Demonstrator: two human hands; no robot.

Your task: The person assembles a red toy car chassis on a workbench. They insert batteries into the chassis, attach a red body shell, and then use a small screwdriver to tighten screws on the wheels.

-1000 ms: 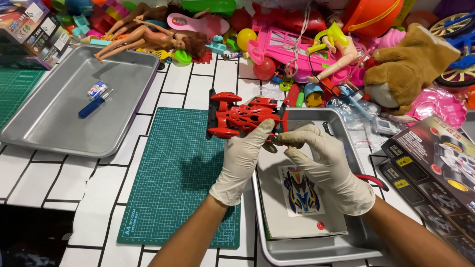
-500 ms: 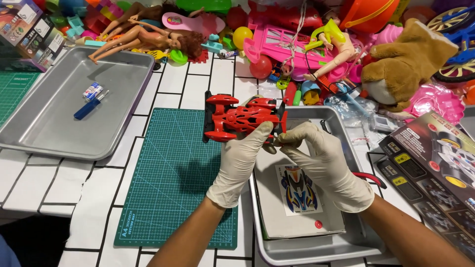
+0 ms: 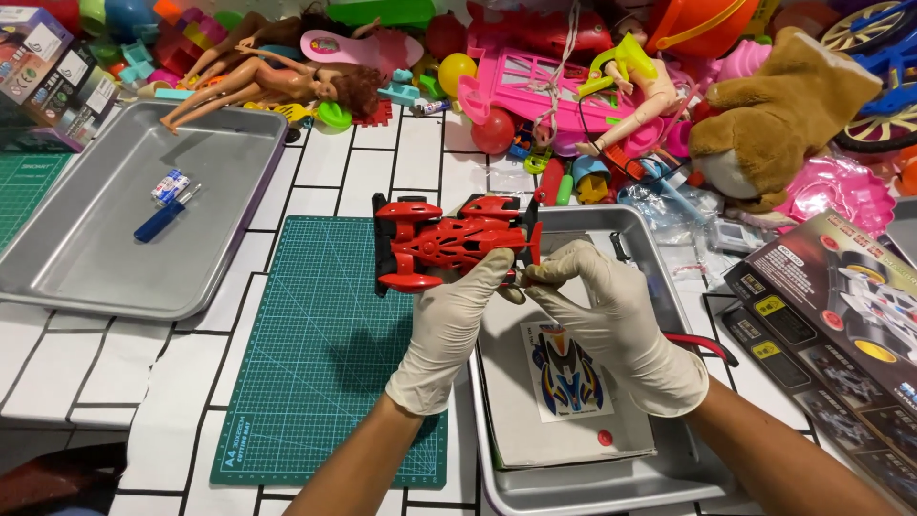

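Hands (image 3: 535,320) – red toy car (image 3: 449,244) aloft

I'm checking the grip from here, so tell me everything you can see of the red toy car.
The red toy car is a glossy plastic racer body with open ribbed bodywork, black wheels at its left end and a black upright piece at its right end. It is held up, lengthwise left to right, over the top edge of the green cutting mat. The gloved left hand grips its underside; the gloved right hand pinches at its right end, fingertips meeting there.
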